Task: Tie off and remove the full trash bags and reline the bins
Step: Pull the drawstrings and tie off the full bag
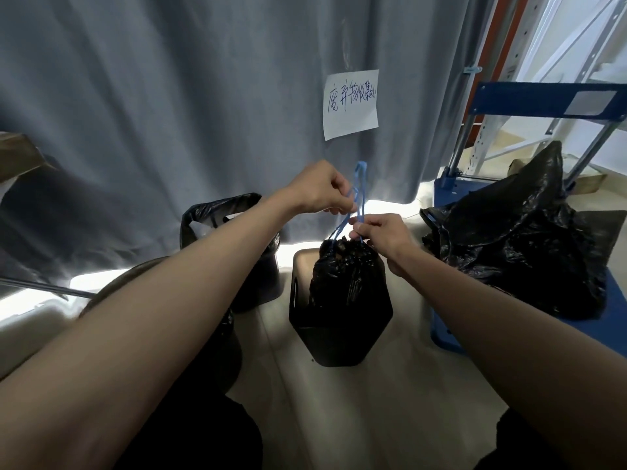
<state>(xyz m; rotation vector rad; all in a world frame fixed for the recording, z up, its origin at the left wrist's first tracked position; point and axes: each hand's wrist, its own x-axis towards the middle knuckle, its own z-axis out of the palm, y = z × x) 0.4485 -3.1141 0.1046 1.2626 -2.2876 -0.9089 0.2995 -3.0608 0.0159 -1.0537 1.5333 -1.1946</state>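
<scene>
A full black trash bag point(346, 273) sits cinched in a black bin point(336, 337) on the floor at centre. Blue drawstrings point(358, 195) rise from its gathered neck. My left hand point(319, 189) pinches the strings higher up, with a loop standing above its fingers. My right hand point(380, 234) grips the strings lower down, just above the bag's neck. A second black bin point(258, 279) lined with a black bag point(217, 208) stands behind my left forearm. Another dark bin point(224, 347) lies partly hidden under that forearm.
A large filled black bag point(522, 245) rests on a blue cart point(610, 300) at the right. A grey curtain point(169, 96) hangs behind, with a handwritten paper sign point(351, 103) on it. Metal shelving point(559, 45) stands at the far right. Pale floor point(407, 385) lies around the bins.
</scene>
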